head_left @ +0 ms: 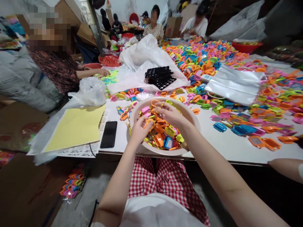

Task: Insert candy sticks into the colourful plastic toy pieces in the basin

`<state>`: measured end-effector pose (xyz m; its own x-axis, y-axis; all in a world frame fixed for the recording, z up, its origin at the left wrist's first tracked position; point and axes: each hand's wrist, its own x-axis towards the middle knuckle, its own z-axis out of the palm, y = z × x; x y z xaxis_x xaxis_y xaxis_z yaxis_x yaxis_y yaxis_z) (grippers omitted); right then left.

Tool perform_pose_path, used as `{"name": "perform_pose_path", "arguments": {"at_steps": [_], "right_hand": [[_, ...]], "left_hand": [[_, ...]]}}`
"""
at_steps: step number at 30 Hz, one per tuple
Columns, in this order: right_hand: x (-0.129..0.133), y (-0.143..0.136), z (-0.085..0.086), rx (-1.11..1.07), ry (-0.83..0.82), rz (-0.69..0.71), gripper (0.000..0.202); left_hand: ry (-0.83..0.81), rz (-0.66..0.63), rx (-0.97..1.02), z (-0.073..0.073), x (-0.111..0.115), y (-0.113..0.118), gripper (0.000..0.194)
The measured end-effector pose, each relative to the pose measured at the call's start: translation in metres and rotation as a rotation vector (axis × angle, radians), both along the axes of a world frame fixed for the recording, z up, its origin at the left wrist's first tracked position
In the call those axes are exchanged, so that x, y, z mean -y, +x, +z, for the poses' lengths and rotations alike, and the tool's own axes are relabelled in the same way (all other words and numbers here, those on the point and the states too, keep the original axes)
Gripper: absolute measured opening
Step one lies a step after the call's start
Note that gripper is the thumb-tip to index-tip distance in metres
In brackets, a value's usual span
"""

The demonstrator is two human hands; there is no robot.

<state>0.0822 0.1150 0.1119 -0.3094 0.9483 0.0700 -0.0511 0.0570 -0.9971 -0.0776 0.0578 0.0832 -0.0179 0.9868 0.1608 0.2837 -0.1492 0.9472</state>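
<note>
A round white basin [194, 116] at the table's front edge holds many small plastic cases in orange, yellow, pink and blue. Over its left part, my left hand [140, 130] is closed on an orange case [149, 123], thumb and fingers on its sides. My right hand [170, 114] hovers just beyond and to the right, above the heap, its fingers bent near a small orange piece; whatever lies between its fingertips is too small to make out. A blue case [168, 142] rests near the basin's front.
A black phone [108, 134] and a yellow sheet [75, 127] lie left of the basin. Black trays [161, 77] sit on white plastic behind it. Colourful cases [201, 60] cover the right side. A person [56, 66] works at the left; another person's arm [285, 167] is at the right edge.
</note>
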Motion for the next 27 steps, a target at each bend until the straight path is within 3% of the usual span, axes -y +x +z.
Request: {"name": "perform_pose_path", "arguments": {"at_steps": [4, 13, 18, 23, 27], "right_hand": [[0.003, 0.001, 0.002, -0.112, -0.072, 0.065, 0.032], [0.002, -0.003, -0.014, 0.005, -0.029, 0.100, 0.036], [0.005, -0.008, -0.013, -0.012, -0.003, 0.108, 0.037], [0.010, -0.013, -0.008, -0.006, 0.048, 0.032, 0.041], [0.013, -0.017, -0.007, 0.022, 0.060, -0.029, 0.048]], "left_hand": [[-0.028, 0.040, -0.060, -0.002, -0.001, 0.001, 0.021], [-0.040, 0.037, -0.174, -0.004, -0.002, 0.003, 0.022], [-0.037, 0.013, -0.209, -0.003, -0.003, 0.002, 0.019], [-0.045, -0.024, -0.256, 0.002, -0.002, 0.002, 0.021], [-0.059, 0.023, -0.295, 0.005, 0.001, 0.003, 0.021]]}}
